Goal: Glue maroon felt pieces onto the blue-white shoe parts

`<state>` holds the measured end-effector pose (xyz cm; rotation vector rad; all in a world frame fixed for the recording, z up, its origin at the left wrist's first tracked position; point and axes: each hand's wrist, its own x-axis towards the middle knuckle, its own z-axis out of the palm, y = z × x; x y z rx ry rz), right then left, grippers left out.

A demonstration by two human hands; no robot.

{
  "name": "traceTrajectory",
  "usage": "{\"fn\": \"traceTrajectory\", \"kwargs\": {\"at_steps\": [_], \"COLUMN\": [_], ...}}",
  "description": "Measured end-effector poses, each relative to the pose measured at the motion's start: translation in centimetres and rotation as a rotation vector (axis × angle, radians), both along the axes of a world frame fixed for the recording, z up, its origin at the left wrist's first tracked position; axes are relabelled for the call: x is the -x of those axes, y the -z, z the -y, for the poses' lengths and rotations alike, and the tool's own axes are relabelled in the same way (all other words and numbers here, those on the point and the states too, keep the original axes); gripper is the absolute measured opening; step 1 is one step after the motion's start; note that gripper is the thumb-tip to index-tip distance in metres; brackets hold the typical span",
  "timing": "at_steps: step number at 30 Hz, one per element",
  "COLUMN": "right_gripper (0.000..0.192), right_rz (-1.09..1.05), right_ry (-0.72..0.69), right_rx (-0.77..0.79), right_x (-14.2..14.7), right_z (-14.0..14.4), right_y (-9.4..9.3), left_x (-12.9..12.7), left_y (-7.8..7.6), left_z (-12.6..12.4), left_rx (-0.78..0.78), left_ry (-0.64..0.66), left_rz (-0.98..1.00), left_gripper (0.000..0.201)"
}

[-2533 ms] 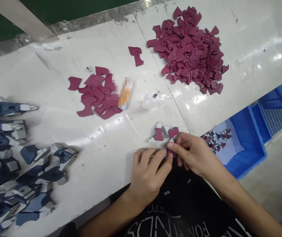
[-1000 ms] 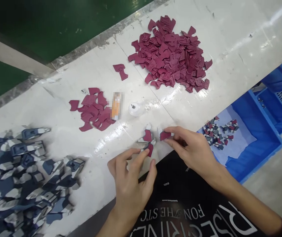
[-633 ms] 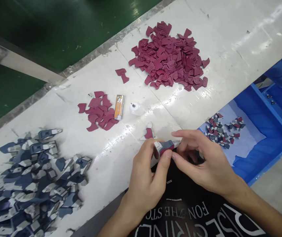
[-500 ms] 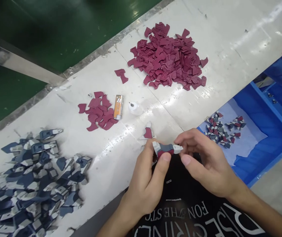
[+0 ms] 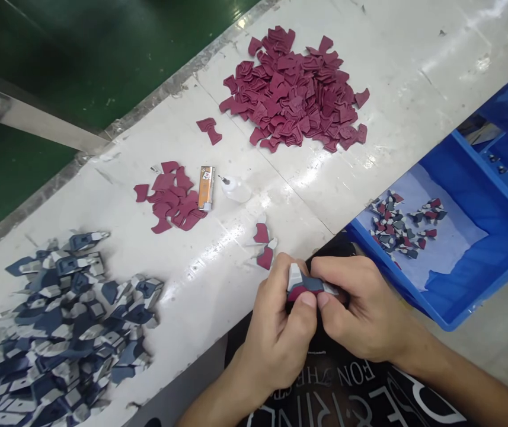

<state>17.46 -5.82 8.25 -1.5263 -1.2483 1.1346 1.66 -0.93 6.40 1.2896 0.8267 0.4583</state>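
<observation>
Left hand [image 5: 280, 332] and right hand [image 5: 360, 314] at the tabletop [image 5: 218, 261] edge, fingers of both pinched shut on one small grey-blue-maroon piece [image 5: 304, 284], two maroon pieces [image 5: 263, 246] just beyond, blue-grey heap [image 5: 58, 332] left, blue bin [image 5: 471, 249] right — lighter [image 5: 206, 187], small bottle [image 5: 235, 188], big maroon pile [image 5: 293, 95] farthest.

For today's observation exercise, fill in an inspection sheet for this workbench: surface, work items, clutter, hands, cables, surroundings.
Surface: glossy white table, scuffed and marked.
Work items: a small grey, blue and maroon piece pinched between both hands; two maroon-and-white pieces lie just beyond.
Clutter: large maroon pile, small maroon pile, blue-grey pile, orange lighter, small clear bottle.
Hands: left hand and right hand each have a closed grip on the piece.
Cables: nothing seen.
Surroundings: blue bin holding mixed pieces, green floor.
</observation>
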Motion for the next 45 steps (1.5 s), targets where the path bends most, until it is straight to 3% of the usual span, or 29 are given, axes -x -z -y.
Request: {"fn": "traceTrajectory", "kwargs": {"at_steps": [9, 15, 30, 45], "right_gripper": [0.026, 0.030, 0.032, 0.022], "right_rz": [-0.076, -0.039, 0.072, 0.173], "right_ry": [0.078, 0.049, 0.103, 0.017], "right_rx": [0.020, 0.002, 0.012, -0.111], "right_x": [0.7, 0.6, 0.9, -0.2], "right_z": [0.4, 0.8, 1.0, 1.1], "right_y": [0.3, 0.6, 0.4, 0.3], "left_x": [-0.3, -0.3, -0.6, -0.3], "left_y": [0.7, 0.5, 0.5, 0.2], "left_z": [0.9, 0.9, 1.1, -0.6], "left_rx": [-0.068, 0.047, 0.084, 0.117], "left_ry": [-0.045, -0.048, -0.106, 0.064], "left_rz": [0.081, 0.061, 0.036, 0.007], "left_gripper": [0.015, 0.011, 0.016, 0.018]}}
